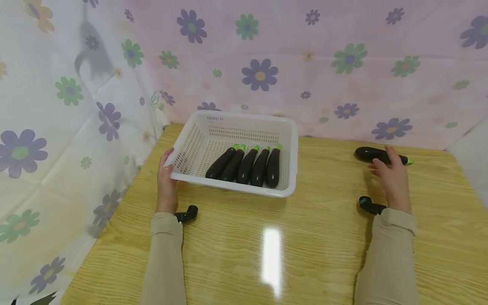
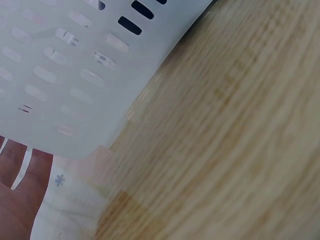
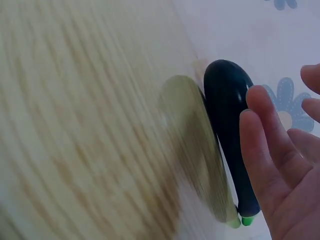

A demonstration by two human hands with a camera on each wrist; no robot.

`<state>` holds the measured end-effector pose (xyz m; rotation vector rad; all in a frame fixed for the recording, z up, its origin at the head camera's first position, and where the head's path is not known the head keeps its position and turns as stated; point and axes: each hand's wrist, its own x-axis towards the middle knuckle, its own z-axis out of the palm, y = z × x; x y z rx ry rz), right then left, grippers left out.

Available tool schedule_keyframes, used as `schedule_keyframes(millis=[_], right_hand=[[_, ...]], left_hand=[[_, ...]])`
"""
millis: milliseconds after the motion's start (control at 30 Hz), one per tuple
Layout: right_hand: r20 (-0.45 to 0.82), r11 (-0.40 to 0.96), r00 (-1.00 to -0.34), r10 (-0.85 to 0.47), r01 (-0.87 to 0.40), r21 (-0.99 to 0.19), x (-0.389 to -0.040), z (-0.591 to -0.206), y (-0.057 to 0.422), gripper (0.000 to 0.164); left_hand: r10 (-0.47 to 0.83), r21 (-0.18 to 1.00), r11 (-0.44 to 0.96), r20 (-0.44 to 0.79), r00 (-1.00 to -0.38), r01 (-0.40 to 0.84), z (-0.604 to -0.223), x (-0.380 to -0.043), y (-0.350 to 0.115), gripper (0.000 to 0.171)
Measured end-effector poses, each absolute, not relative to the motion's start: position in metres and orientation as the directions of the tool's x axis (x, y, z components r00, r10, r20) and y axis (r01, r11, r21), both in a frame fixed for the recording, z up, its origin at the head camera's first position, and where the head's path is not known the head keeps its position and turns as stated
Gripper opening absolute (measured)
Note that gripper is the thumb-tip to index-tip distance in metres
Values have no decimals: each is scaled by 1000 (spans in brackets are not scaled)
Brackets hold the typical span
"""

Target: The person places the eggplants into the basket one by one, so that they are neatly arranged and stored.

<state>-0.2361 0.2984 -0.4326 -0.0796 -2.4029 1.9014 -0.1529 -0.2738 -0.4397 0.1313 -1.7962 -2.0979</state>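
Note:
A white plastic basket [image 1: 232, 188] sits on the table at left centre, and several dark purple eggplants [image 1: 248, 166] with green stems lie side by side in it. My left hand [image 1: 166, 182] grips the basket's left rim; in the left wrist view the slotted basket wall [image 2: 82, 80] hides part of the fingers. At the back right lies a single eggplant [image 1: 367, 153], its green stem pointing right. My right hand [image 1: 394, 180] is over its stem half, fingers spread and not wrapped round it. In the right wrist view, fingertips overlap the lone eggplant [image 3: 225, 105]; contact is unclear.
The wooden table [image 1: 316, 245] carries a bright light reflection in front of the basket. A flowered cloth [image 1: 289, 55] hangs along the back edge and down the left side. Small black devices [image 1: 187, 214] are worn on both wrists.

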Motion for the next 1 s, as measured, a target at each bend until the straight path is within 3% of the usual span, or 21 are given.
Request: schedule_keyframes(millis=[133, 367, 600, 1000], right_hand=[[19, 413, -999, 35, -2, -911, -242, -435, 299, 60], [-45, 470, -997, -57, 14, -883, -251, -442, 300, 67], [-5, 680, -999, -38, -22, -732, -252, -442, 297, 68], [-75, 749, -997, -12, 41, -661, -248, -437, 295, 71]], left_hand=[[-332, 967, -129, 167, -928, 220, -437, -150, -272, 44], [-320, 968, -118, 176, -931, 223, -434, -150, -272, 44], [-326, 964, -138, 173, -929, 228, -436, -151, -273, 44], [-332, 960, -144, 181, -926, 239, -438, -152, -274, 44]])
